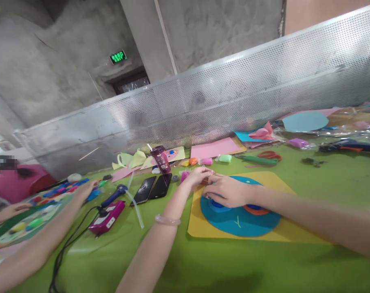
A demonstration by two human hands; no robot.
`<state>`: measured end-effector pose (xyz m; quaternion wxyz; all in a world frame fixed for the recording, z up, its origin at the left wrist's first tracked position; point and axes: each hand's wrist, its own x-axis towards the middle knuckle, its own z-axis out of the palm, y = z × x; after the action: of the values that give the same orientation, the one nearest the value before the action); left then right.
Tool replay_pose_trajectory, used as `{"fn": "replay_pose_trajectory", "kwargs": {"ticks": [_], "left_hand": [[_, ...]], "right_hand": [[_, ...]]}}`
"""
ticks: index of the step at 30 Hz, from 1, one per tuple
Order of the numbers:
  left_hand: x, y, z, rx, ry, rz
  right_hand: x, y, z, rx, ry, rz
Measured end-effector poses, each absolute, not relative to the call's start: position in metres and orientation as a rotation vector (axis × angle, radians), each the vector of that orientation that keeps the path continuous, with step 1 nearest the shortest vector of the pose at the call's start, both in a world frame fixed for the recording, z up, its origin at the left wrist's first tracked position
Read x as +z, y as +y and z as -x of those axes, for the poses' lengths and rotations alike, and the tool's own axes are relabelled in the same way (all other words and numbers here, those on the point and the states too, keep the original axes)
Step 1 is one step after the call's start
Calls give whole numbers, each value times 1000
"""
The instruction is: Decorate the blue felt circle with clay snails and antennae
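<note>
My left hand (199,176), with a pale bangle (167,220) on its wrist, reaches to the upper left edge of a blue paper oval (230,226). Its fingertips are closed together, and what they hold is too small to make out. My right hand (229,190) lies over the oval with curled, closed fingers that meet the left hand; anything in them is hidden. The oval rests on a yellow sheet (199,230). It bears dark blue and orange round shapes, partly covered by my right hand, and a small yellow Y-shaped mark (237,222).
Two phones (160,186), a dark cup (160,159), a glue gun (114,196) and a magenta power strip (107,217) with a black cord lie leftward. Scissors (269,155), clay packs (224,158) and pink paper (215,147) lie behind. Another person's hand (86,190) works at far left.
</note>
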<state>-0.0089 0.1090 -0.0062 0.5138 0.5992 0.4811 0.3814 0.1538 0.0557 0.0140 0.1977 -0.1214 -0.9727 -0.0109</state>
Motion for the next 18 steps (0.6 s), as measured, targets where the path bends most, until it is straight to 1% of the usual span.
{"fn": "replay_pose_trajectory", "kwargs": {"ticks": [4,11,18], "left_hand": [[-6,108,9,942,1129,-1461],[-4,105,7,946,1131,-1445],[-6,106,9,926,1133,-1480]], "right_hand": [[17,54,-155,-145,-2781,278],[16,53,-157,-240,-2802,263],[16,53,-158,-206,-2780,288]]}}
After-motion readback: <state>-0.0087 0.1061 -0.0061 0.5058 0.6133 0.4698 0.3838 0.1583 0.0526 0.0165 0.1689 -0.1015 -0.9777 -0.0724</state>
